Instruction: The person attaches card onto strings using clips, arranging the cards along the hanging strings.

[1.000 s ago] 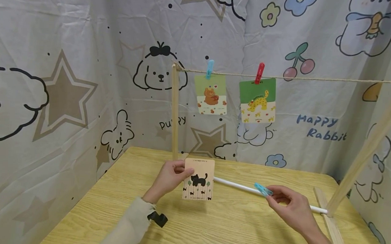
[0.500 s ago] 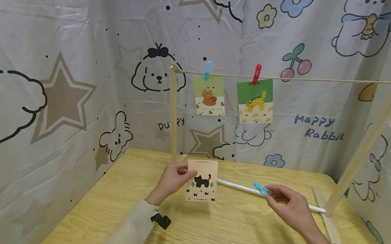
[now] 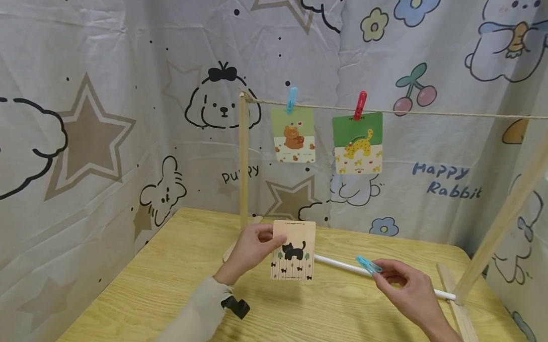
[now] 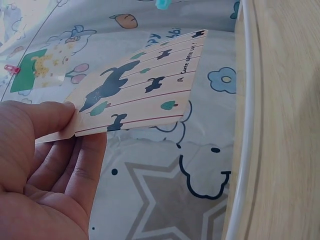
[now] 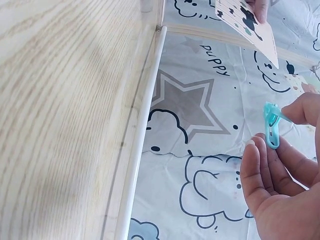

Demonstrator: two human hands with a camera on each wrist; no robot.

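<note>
My left hand [image 3: 251, 252] pinches a pale peach card [image 3: 293, 265] by its left edge, thumb in front. The card shows a black cat and stands upright above the table, facing me. In the left wrist view the thumb and fingers grip the card [image 4: 145, 85] from both sides. To the right, my right hand [image 3: 408, 291] pinches a light blue clothespin [image 3: 368, 265] between thumb and fingers. The right wrist view shows the clothespin [image 5: 271, 125] apart from the card.
Twine [image 3: 439, 113] runs between two wooden posts [image 3: 243, 160]. A bear card [image 3: 293, 136] hangs by a blue clothespin [image 3: 291, 100], and a leopard card [image 3: 358, 143] by a red clothespin [image 3: 360, 105]. A white rod [image 3: 338, 264] spans the wooden table [image 3: 341, 314] behind my hands. A printed curtain [image 3: 192, 37] surrounds it.
My left hand has carried the cat card to the right, nearer the clothespin, and slightly up. The right hand holds the blue clothespin in nearly the same place.
</note>
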